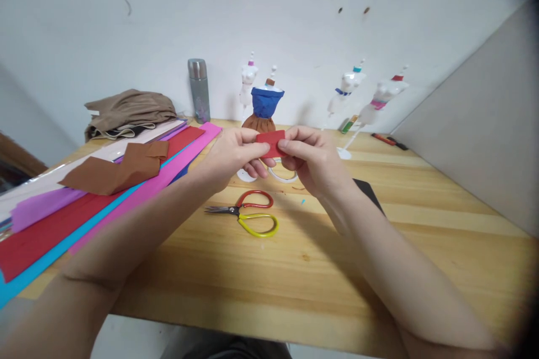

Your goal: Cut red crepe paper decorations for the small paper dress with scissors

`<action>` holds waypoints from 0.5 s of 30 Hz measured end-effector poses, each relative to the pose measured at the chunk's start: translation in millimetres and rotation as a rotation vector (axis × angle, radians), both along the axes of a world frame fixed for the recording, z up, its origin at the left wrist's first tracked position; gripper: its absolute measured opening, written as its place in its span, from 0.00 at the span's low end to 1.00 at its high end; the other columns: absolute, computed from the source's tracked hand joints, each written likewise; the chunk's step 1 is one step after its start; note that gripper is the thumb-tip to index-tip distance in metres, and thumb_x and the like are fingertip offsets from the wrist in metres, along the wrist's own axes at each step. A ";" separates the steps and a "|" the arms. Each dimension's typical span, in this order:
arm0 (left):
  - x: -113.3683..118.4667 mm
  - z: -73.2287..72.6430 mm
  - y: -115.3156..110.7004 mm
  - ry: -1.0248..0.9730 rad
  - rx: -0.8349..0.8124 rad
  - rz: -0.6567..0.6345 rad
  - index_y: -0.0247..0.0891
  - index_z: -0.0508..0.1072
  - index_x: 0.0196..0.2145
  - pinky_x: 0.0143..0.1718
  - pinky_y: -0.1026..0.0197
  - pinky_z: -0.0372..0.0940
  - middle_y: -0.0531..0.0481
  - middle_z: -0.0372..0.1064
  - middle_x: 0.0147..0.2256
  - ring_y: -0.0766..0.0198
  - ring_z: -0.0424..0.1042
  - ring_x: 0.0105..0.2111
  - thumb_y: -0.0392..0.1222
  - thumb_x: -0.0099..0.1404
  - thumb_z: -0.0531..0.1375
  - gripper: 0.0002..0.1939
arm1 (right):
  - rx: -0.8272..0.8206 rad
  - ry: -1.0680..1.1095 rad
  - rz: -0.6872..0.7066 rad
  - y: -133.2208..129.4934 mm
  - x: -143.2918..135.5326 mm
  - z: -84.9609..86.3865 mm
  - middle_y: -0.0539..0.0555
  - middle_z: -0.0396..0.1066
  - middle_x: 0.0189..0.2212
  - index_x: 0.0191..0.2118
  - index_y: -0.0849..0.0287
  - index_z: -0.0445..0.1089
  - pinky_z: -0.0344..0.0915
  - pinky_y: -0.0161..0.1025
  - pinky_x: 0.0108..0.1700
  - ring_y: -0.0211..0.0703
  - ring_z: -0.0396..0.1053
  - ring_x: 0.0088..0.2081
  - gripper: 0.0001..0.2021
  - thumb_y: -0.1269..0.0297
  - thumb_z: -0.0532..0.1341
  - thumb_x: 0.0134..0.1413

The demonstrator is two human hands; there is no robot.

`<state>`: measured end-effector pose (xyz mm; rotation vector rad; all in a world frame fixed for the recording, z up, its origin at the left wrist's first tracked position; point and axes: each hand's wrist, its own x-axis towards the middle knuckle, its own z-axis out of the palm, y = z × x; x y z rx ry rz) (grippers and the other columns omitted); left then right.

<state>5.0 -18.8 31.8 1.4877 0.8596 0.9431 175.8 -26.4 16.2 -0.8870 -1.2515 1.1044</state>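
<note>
Nearest the camera are the person's two bare forearms, the left forearm (138, 252) and the right forearm (391, 275), slanting in from the lower corners over the wooden worktop (261, 275). They lead to the left hand (229, 154) and the right hand (320, 160), which meet near the middle of the view, raised above the surface. Between them is a small red paper rectangle (270, 138), its long axis running from one hand to the other and rising very slightly toward the right. Each grip is closed on it, thumb on the near face: the left at its left end, the right at its right end, so neither hand is clearly nearer. The red-and-yellow-handled scissors (233, 210) lie below and nearer the person, blades pointing left, touched by neither hand. Beyond the rectangle stands a mannequin (267, 102) in a blue bodice and brown skirt, its lower part hidden by the hands. The fingers behind the rectangle are partly covered, and whether it is folded or layered is hard to make out. A white ring (286, 179) is half screened by the right hand, its nature unclear, and the right forearm cuts off a flat black object (370, 193).
</note>
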 end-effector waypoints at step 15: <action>-4.6 5.8 3.5 0.095 0.031 0.022 0.35 0.75 0.27 0.24 0.70 0.67 0.51 0.75 0.19 0.69 0.74 0.19 0.38 0.64 0.63 0.09 | 0.014 -0.034 -0.014 1.5 1.5 -4.3 0.45 0.64 0.17 0.22 0.57 0.68 0.44 0.36 0.21 0.31 0.51 0.17 0.11 0.62 0.71 0.39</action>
